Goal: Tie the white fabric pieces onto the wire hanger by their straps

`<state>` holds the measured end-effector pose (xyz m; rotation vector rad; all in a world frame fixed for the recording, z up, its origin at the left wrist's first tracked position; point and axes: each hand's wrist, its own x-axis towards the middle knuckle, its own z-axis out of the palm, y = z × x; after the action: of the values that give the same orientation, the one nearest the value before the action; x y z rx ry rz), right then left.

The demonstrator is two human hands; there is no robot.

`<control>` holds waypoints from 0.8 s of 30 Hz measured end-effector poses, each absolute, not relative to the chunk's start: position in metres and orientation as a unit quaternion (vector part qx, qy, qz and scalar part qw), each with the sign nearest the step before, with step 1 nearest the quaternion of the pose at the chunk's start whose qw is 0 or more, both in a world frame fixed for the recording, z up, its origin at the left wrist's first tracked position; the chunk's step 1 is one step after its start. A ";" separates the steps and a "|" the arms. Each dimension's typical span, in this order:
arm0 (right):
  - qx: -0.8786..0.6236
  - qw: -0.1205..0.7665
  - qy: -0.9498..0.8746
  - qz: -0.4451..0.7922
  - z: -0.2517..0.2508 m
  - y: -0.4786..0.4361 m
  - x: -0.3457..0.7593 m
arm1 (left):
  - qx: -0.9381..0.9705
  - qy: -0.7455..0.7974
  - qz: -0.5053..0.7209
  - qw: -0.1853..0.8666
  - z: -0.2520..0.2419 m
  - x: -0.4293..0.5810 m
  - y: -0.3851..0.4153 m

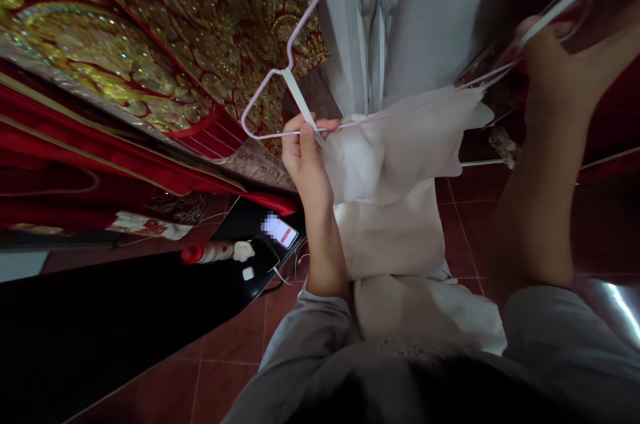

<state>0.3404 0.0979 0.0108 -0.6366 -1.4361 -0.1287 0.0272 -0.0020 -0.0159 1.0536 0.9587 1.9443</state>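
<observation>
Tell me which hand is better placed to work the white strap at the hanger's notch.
Left, probably. The left hand pinches the white strap against the lower bar of the hanger, just below the notch. The right hand grips the far end, away from that strap.

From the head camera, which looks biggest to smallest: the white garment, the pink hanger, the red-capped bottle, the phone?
1. white garment
2. pink hanger, wide but thin wire
3. red-capped bottle
4. phone
The first two are nearer the camera, so true sizes stay unsure.
</observation>
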 end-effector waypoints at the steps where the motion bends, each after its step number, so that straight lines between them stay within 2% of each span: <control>1: -0.316 0.680 -0.659 -0.055 0.017 0.092 0.335 | 0.406 0.370 0.755 0.357 -0.015 0.026 -0.002; 4: -0.419 0.551 -0.720 -0.046 0.041 0.070 0.313 | 0.404 0.349 0.771 0.346 -0.015 0.024 0.000; 6: -0.437 0.498 -0.747 -0.060 0.055 0.058 0.298 | 0.407 0.355 0.769 0.342 -0.016 0.023 0.001; 10: -0.414 0.530 -0.734 -0.093 0.056 0.042 0.277 | 0.412 0.351 0.765 0.349 -0.017 0.021 0.000; 15: -0.388 0.560 -0.731 -0.041 0.012 0.020 0.254 | 0.421 0.302 0.762 0.388 -0.015 0.026 -0.003; 20: -0.412 0.500 -0.758 0.073 -0.026 0.003 0.233 | 0.417 0.351 0.765 0.343 -0.022 0.023 -0.006; 24: -0.421 0.497 -0.757 0.054 -0.027 0.005 0.236 | 0.479 0.434 0.702 0.300 -0.019 0.005 -0.023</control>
<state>0.2360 0.0051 -0.0266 -1.0192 -1.8342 0.1311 0.0054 -0.0233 -0.0186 1.2708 1.1512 1.8620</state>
